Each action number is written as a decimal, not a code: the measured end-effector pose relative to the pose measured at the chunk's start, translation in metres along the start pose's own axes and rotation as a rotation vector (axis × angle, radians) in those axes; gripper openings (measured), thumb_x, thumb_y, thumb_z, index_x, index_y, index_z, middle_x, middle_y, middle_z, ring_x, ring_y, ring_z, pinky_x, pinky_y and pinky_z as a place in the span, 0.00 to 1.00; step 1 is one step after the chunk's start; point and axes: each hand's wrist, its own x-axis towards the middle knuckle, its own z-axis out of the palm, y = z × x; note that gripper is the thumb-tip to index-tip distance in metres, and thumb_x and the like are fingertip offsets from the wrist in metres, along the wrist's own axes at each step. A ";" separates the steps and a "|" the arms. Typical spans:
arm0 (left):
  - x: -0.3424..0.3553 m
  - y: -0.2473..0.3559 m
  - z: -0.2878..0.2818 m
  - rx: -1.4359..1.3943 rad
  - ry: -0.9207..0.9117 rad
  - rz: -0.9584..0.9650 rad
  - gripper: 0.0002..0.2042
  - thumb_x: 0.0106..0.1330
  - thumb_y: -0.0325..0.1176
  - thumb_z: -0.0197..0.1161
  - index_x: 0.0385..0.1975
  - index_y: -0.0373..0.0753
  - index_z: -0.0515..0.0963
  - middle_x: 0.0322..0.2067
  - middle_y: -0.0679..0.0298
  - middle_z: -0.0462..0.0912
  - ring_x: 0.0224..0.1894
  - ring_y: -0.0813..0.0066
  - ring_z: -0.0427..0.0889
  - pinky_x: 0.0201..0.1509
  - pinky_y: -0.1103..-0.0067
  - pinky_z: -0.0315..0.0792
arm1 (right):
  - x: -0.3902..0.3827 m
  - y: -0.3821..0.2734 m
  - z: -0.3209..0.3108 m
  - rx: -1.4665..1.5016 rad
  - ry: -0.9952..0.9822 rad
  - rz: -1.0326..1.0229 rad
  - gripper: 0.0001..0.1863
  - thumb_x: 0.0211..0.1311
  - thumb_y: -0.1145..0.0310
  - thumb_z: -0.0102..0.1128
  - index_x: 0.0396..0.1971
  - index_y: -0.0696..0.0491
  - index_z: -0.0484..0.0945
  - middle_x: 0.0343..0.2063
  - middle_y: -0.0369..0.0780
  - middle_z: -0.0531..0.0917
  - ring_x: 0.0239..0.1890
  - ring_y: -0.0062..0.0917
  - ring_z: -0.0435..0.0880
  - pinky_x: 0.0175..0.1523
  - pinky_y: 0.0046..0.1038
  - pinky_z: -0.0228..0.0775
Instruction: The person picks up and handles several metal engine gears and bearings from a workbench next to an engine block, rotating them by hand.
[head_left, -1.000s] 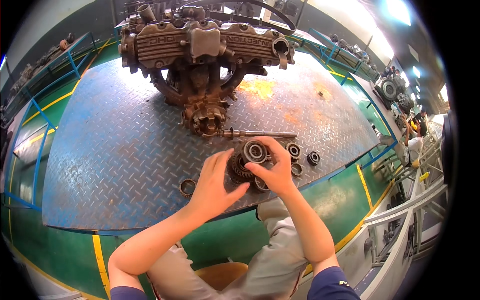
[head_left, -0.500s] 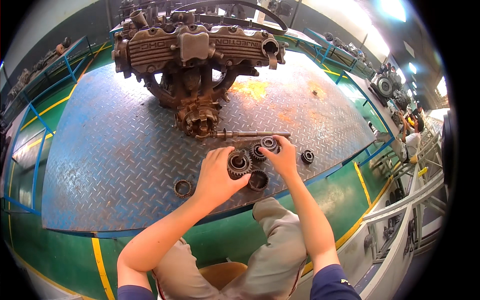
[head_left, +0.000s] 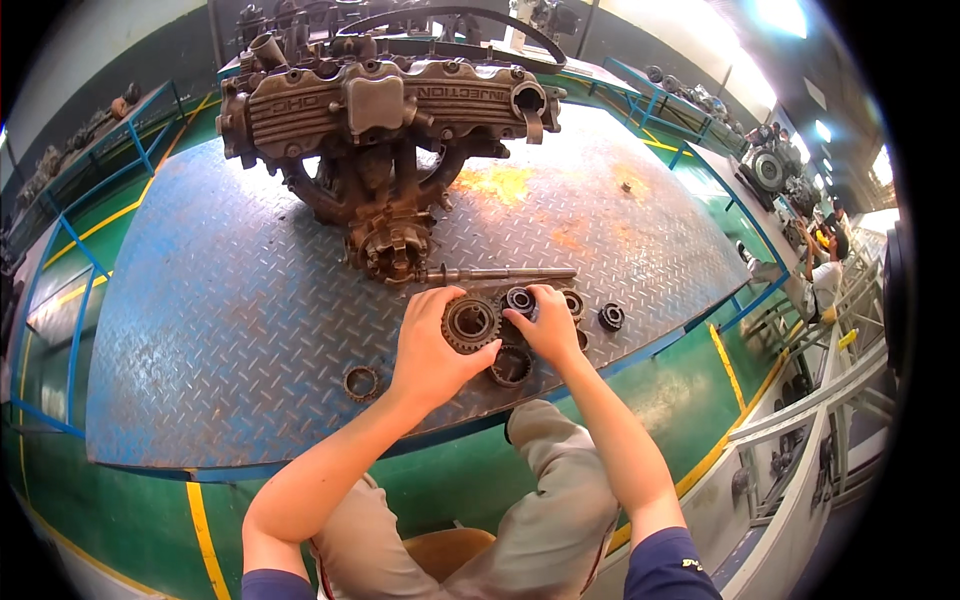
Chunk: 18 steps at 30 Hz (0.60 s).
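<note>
My left hand is wrapped round a toothed gear, its open bore facing up. Thumb and fingers of my right hand pinch a small bearing-like ring close beside that gear. Below the two hands lies a dark toothed ring on the metal plate. Partly behind my right hand sits another round gear part. Farther right is a small dark bearing. A thin toothed ring lies left of my left wrist. Beyond both hands, a long steel shaft lies crosswise.
A large rusty engine stands on the far part of the diamond-plate table. Blue-framed benches with parts line the sides. A person works at the far right. Grey metal rails stand at right.
My right hand has shifted slightly left with the small ring, uncovering a gear part to its right. The gear in my left hand has tilted, showing its bore more fully.
</note>
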 end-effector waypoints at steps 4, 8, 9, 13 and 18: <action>-0.002 0.004 -0.003 -0.056 0.035 0.000 0.31 0.45 0.35 0.78 0.50 0.33 0.74 0.49 0.52 0.77 0.55 0.54 0.74 0.60 0.66 0.70 | 0.000 -0.003 -0.004 -0.012 -0.031 0.024 0.36 0.55 0.53 0.73 0.55 0.64 0.74 0.55 0.51 0.77 0.60 0.46 0.73 0.65 0.39 0.64; 0.000 0.004 -0.002 -0.088 0.090 0.068 0.31 0.44 0.34 0.79 0.50 0.34 0.75 0.48 0.53 0.79 0.52 0.56 0.77 0.58 0.67 0.72 | -0.005 -0.005 -0.003 -0.054 0.021 -0.040 0.41 0.56 0.54 0.71 0.63 0.64 0.67 0.61 0.54 0.70 0.64 0.49 0.67 0.70 0.40 0.59; 0.001 0.003 -0.002 -0.107 0.116 0.080 0.30 0.44 0.33 0.80 0.49 0.33 0.76 0.48 0.53 0.79 0.52 0.56 0.78 0.58 0.68 0.72 | -0.004 -0.007 -0.004 -0.036 -0.033 -0.050 0.46 0.55 0.57 0.71 0.68 0.63 0.60 0.65 0.55 0.64 0.69 0.49 0.60 0.73 0.41 0.54; 0.008 0.005 -0.005 -0.113 0.136 0.130 0.30 0.43 0.32 0.80 0.49 0.33 0.76 0.47 0.54 0.80 0.50 0.57 0.79 0.56 0.68 0.74 | -0.007 -0.022 -0.018 0.041 -0.129 -0.188 0.48 0.50 0.67 0.70 0.70 0.61 0.55 0.68 0.53 0.61 0.72 0.49 0.55 0.75 0.42 0.51; 0.013 0.010 -0.022 -0.174 0.208 0.179 0.30 0.43 0.32 0.81 0.49 0.33 0.77 0.46 0.55 0.81 0.49 0.63 0.80 0.55 0.72 0.74 | -0.021 -0.040 -0.047 0.415 -0.444 -0.268 0.57 0.46 0.69 0.75 0.75 0.54 0.47 0.70 0.51 0.59 0.74 0.42 0.55 0.75 0.36 0.50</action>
